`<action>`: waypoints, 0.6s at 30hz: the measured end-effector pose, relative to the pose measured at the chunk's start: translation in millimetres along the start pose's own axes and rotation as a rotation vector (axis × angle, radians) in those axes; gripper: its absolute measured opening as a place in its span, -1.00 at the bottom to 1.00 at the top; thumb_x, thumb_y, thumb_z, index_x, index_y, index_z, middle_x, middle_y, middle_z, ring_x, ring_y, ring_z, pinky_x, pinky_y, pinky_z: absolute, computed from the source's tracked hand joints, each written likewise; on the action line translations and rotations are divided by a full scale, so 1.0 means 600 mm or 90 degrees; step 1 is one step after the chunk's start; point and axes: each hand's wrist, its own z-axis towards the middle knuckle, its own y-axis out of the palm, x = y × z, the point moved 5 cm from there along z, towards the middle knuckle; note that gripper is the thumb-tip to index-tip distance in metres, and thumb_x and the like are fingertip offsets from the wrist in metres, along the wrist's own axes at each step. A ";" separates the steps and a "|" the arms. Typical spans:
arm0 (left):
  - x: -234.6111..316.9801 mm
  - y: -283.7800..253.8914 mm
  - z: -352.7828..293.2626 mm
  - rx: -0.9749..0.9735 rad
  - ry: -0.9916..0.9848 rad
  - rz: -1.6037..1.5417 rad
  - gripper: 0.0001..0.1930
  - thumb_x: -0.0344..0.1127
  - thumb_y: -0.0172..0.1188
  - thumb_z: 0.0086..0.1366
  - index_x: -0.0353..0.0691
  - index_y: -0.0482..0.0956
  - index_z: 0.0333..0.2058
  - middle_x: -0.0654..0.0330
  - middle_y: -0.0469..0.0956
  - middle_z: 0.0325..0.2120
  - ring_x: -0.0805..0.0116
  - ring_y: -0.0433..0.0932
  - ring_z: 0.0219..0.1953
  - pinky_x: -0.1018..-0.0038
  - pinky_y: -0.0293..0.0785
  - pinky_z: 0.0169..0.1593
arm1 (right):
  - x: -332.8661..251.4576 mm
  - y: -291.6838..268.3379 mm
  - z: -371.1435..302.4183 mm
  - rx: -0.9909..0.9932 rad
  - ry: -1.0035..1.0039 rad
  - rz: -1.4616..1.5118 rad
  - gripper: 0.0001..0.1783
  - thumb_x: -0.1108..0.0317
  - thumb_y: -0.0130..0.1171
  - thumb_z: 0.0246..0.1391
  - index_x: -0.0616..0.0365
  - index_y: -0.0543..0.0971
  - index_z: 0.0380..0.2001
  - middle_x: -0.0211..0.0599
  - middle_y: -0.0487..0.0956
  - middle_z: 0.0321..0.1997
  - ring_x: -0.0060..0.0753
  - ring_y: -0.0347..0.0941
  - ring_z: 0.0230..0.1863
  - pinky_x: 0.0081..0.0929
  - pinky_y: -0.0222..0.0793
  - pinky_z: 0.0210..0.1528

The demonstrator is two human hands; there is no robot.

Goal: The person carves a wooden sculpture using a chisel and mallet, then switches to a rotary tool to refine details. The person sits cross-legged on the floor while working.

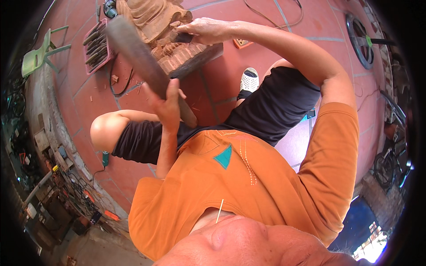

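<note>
My left hand (166, 105) is closed around a long dark wooden mallet (135, 51), blurred by motion and raised at a slant over the floor. In front of me stands a wood carving (153, 20) with draped folds above a ridged, dark-edged base (195, 62). My right hand (205, 31) reaches to the carving's right side, its fingers wrapped round a short dark tool (183, 37), which looks like a chisel handle. The tool's tip is hidden, so whether it touches the wood I cannot tell.
Left of the carving is a pink basket (98, 46) of carving tools. Beyond it stands a green chair (40, 55). A black cord (122, 91) and wood chips lie on the red tiles. A wheel-like ring (358, 42) is at the right, a green power tool (105, 158) at the left.
</note>
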 end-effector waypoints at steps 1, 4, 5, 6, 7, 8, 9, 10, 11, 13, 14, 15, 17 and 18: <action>-0.013 0.014 -0.001 -0.036 -0.074 0.015 -0.67 -0.38 0.31 0.37 -0.28 0.37 -0.03 0.21 0.51 -0.41 0.50 0.52 -0.53 0.53 0.48 -0.52 | 0.004 0.005 0.000 -0.001 0.000 -0.012 -0.40 0.44 0.32 0.07 0.13 0.43 0.21 -0.08 0.54 0.12 0.12 0.52 0.14 -0.03 0.47 0.10; -0.028 0.010 0.000 -0.130 -0.196 0.090 -0.70 -0.28 0.31 0.37 -0.28 0.42 -0.08 0.29 0.48 -0.51 0.53 0.48 -0.59 0.55 0.46 -0.54 | 0.014 0.017 0.008 0.015 -0.030 0.012 -0.45 0.45 0.29 0.07 0.14 0.45 0.17 -0.07 0.56 0.06 0.13 0.54 0.10 -0.02 0.47 0.08; -0.027 0.010 0.004 -0.130 -0.208 0.064 -0.71 -0.27 0.30 0.38 -0.26 0.41 -0.08 0.28 0.48 -0.51 0.52 0.48 -0.61 0.56 0.45 -0.55 | 0.015 0.019 0.009 0.008 -0.025 0.015 -0.45 0.46 0.28 0.07 0.13 0.45 0.17 -0.07 0.57 0.05 0.13 0.54 0.08 -0.02 0.47 0.08; -0.026 0.011 0.009 -0.129 -0.219 0.038 -0.71 -0.26 0.28 0.39 -0.24 0.41 -0.08 0.28 0.49 -0.52 0.52 0.47 -0.63 0.58 0.44 -0.57 | 0.017 0.021 0.011 0.001 -0.020 0.018 -0.45 0.47 0.26 0.07 0.12 0.46 0.18 -0.07 0.58 0.03 0.13 0.54 0.07 -0.02 0.48 0.07; -0.023 0.011 0.013 -0.129 -0.228 0.014 -0.72 -0.25 0.27 0.40 -0.22 0.40 -0.07 0.27 0.49 -0.53 0.51 0.47 -0.66 0.59 0.43 -0.58 | 0.016 0.021 0.014 -0.003 -0.016 0.021 -0.45 0.48 0.25 0.07 0.11 0.47 0.18 -0.07 0.58 0.02 0.13 0.54 0.06 -0.02 0.48 0.07; -0.024 0.005 0.015 -0.117 -0.230 0.015 -0.72 -0.24 0.26 0.41 -0.22 0.39 -0.08 0.27 0.49 -0.52 0.51 0.47 -0.66 0.59 0.43 -0.58 | 0.013 0.023 0.017 0.010 -0.032 0.004 -0.45 0.49 0.25 0.07 0.10 0.47 0.18 -0.07 0.59 0.01 0.13 0.54 0.06 -0.02 0.47 0.07; -0.027 -0.001 0.016 -0.104 -0.231 0.016 -0.72 -0.22 0.26 0.41 -0.22 0.39 -0.09 0.26 0.50 -0.52 0.50 0.48 -0.66 0.59 0.43 -0.58 | 0.008 0.027 0.018 0.023 -0.048 -0.012 -0.45 0.49 0.25 0.06 0.08 0.48 0.18 -0.07 0.59 0.01 0.12 0.53 0.06 -0.03 0.47 0.07; -0.028 -0.003 0.017 -0.096 -0.233 0.015 -0.72 -0.21 0.26 0.41 -0.22 0.38 -0.10 0.26 0.51 -0.52 0.49 0.48 -0.66 0.59 0.44 -0.59 | 0.009 0.034 0.018 0.038 -0.059 -0.029 -0.44 0.49 0.25 0.06 0.07 0.48 0.18 -0.07 0.59 0.00 0.12 0.53 0.06 -0.03 0.47 0.07; -0.026 -0.005 0.016 -0.076 -0.238 -0.010 -0.70 -0.25 0.28 0.39 -0.26 0.40 -0.06 0.27 0.48 -0.50 0.52 0.47 -0.64 0.59 0.46 -0.58 | 0.012 0.039 0.025 0.023 -0.070 -0.048 -0.44 0.50 0.24 0.06 0.03 0.49 0.18 -0.08 0.59 0.00 0.11 0.53 0.09 -0.04 0.45 0.07; -0.019 -0.004 0.015 -0.072 -0.221 -0.016 -0.70 -0.25 0.28 0.40 -0.26 0.40 -0.06 0.26 0.48 -0.50 0.52 0.47 -0.64 0.58 0.47 -0.57 | 0.018 0.034 0.024 0.052 -0.089 0.002 -0.46 0.49 0.24 0.07 0.04 0.49 0.17 -0.07 0.59 -0.03 0.10 0.52 0.09 -0.04 0.44 0.08; -0.016 -0.006 0.015 -0.069 -0.213 -0.018 -0.70 -0.25 0.27 0.40 -0.27 0.40 -0.06 0.26 0.48 -0.50 0.52 0.47 -0.64 0.58 0.47 -0.57 | 0.017 0.032 0.022 0.066 -0.099 0.028 -0.47 0.49 0.24 0.07 0.04 0.50 0.16 -0.07 0.59 -0.04 0.10 0.52 0.10 -0.04 0.44 0.08; -0.010 -0.002 0.015 -0.075 -0.200 -0.033 -0.70 -0.26 0.28 0.40 -0.27 0.40 -0.06 0.26 0.48 -0.49 0.52 0.47 -0.64 0.58 0.47 -0.57 | 0.024 0.029 0.017 0.054 -0.068 0.027 -0.47 0.47 0.25 0.08 0.05 0.49 0.17 -0.06 0.59 -0.04 0.10 0.53 0.10 -0.04 0.44 0.07; 0.003 -0.003 0.011 -0.067 -0.170 -0.059 -0.69 -0.28 0.28 0.40 -0.28 0.39 -0.05 0.25 0.48 -0.48 0.51 0.47 -0.63 0.57 0.48 -0.56 | 0.013 0.007 0.009 0.019 -0.026 0.027 -0.47 0.45 0.25 0.11 0.08 0.47 0.19 -0.05 0.60 -0.03 0.10 0.53 0.09 -0.04 0.45 0.07; 0.004 -0.007 0.012 -0.064 -0.162 -0.064 -0.69 -0.29 0.28 0.40 -0.28 0.39 -0.05 0.25 0.48 -0.47 0.51 0.47 -0.63 0.57 0.49 -0.56 | 0.008 0.000 0.005 -0.003 0.000 0.035 -0.46 0.44 0.24 0.12 0.09 0.46 0.20 -0.05 0.60 -0.01 0.11 0.54 0.09 -0.05 0.45 0.07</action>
